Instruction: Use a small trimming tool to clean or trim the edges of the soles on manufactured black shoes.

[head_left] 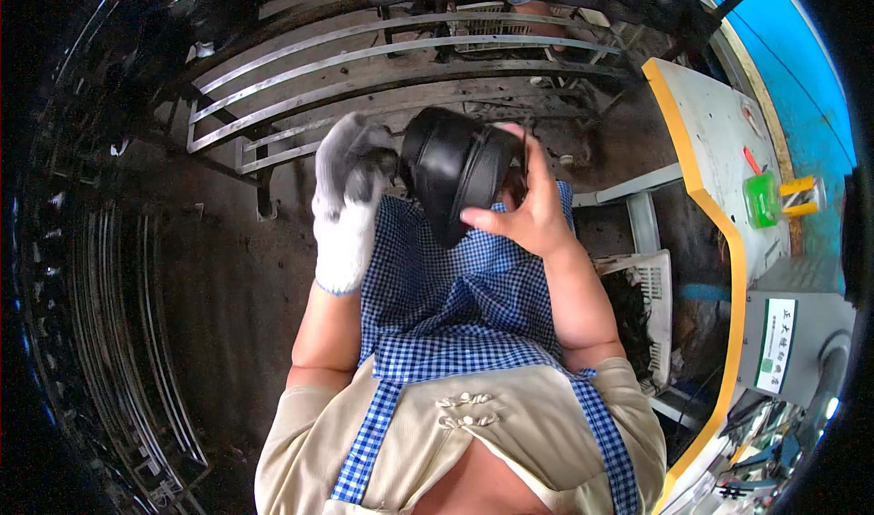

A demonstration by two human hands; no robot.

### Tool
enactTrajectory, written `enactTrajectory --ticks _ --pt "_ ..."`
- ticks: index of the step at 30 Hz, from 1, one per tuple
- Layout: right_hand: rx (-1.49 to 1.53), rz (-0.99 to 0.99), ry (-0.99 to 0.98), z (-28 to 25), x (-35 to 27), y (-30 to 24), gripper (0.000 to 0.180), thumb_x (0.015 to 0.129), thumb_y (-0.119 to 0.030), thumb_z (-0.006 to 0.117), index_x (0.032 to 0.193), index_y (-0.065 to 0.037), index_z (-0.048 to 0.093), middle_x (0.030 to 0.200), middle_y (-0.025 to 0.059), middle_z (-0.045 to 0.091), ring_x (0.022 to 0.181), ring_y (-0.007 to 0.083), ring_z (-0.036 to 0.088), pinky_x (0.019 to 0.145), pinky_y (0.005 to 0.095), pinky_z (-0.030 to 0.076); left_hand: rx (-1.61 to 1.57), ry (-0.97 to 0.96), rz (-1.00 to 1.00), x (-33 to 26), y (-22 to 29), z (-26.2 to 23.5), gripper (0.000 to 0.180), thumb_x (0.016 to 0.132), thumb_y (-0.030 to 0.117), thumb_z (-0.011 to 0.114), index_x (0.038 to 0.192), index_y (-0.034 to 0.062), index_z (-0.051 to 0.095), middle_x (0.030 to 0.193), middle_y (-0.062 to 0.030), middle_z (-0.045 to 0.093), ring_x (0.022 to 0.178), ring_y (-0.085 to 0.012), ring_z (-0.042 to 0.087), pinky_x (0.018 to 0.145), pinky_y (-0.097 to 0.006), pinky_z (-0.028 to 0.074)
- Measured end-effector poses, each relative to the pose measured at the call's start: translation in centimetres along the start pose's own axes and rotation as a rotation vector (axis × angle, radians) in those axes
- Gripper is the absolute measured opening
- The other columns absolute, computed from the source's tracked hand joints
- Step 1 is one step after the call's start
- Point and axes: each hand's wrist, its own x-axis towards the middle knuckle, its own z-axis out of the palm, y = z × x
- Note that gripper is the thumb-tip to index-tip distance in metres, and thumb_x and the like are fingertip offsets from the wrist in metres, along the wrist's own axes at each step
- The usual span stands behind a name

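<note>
Rubber boot (pixel 455 171), black and ribbed, sits held up over the checked apron (pixel 455 305), turned so its side faces the gloved left hand (pixel 350 183), whose fingers curl against its edge. The bare right hand (pixel 528 207) is clamped around its other side, steadying it. Beyond, right, a white crate (pixel 657 287) holds dark parts beside a yellow-edged table (pixel 706 142).

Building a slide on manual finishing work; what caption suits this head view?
Seated person's bare right hand holds a black rubber cup-shaped part while the white-gloved left hand works its edge above a blue checked apron.
</note>
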Motion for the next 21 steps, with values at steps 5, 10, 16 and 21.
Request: enactTrajectory --ticks 5,10,16,21 --pt "-0.180 -0.121 0.212 3.5 -0.2 1.0 0.100 0.058 -0.049 0.085 0.130 -0.002 0.035 0.112 0.0233 0.055 0.099 0.0353 0.061 0.083 0.0408 0.051 0.317 -0.341 0.392 -2.3 -1.4 1.8 0.088 0.069 0.031 0.078 0.139 0.0051 0.032 0.141 -0.0249 0.029 0.129 -0.0370 0.038 0.104 -0.042 0.035" --pt "-0.436 -0.182 0.092 3.8 -0.6 -2.1 0.082 0.065 -0.028 0.083 0.130 -0.006 0.037 0.106 0.0170 0.056 0.092 0.0349 0.061 0.075 0.0402 0.051 -0.024 -0.079 0.099 -2.2 -2.3 2.0 0.082 0.070 0.027 0.077 0.136 0.0047 0.035 0.134 -0.0185 0.043 0.122 -0.0281 0.046 0.100 -0.040 0.041" --pt "-0.510 -0.264 -0.123 -0.4 0.1 -6.2 0.043 0.088 -0.018 0.061 0.129 -0.009 0.051 0.089 0.0116 0.054 0.071 0.0245 0.059 0.062 0.0341 0.048 -0.382 -0.196 -0.043 -1.0 -1.2 0.7 0.090 0.066 0.029 0.082 0.138 0.0013 0.036 0.132 -0.0157 0.048 0.119 -0.0259 0.050 0.099 -0.038 0.043" --pt "-0.560 -0.263 -0.214 -1.9 -0.1 -8.6 0.038 0.087 -0.008 0.059 0.125 -0.010 0.057 0.088 0.0096 0.053 0.067 0.0205 0.054 0.061 0.0301 0.045 -0.405 -0.254 -0.062 -1.1 -0.4 0.7 0.088 0.064 0.030 0.082 0.135 0.0000 0.040 0.132 -0.0163 0.048 0.118 -0.0263 0.051 0.099 -0.039 0.043"
